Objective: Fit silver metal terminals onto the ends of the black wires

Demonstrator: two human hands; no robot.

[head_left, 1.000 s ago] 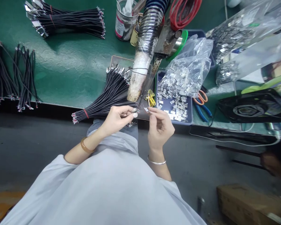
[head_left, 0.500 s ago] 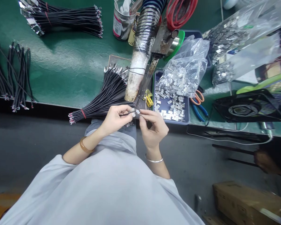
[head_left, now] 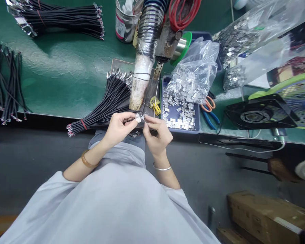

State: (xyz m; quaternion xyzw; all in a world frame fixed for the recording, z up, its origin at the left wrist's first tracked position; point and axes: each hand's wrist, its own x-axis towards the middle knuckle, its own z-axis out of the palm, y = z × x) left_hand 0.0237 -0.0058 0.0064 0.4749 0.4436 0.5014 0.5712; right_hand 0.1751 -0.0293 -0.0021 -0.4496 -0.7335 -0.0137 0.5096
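My left hand is closed in a pinch, thumb and forefinger on a small silvery metal connector at the table's front edge. Facing it, my right hand also pinches at that spot; what lies between its fingertips is too small to name. Just above the fingers are the tip of a soldering feeder's arm and the stained end of a white-wrapped hose. Left of them lies a bundle of black cables, bound with a red band, with metal connectors at its far end.
A blue tray at right holds many metal connectors and a plastic bag. Beside it lie blue-and-orange pliers and a black fan. More black cables lie at left. A plastic cup stands behind.
The whole view has shifted, so the table's things appear farther left. Both hands stay together at the same place under the feeder, with only slight finger movement.
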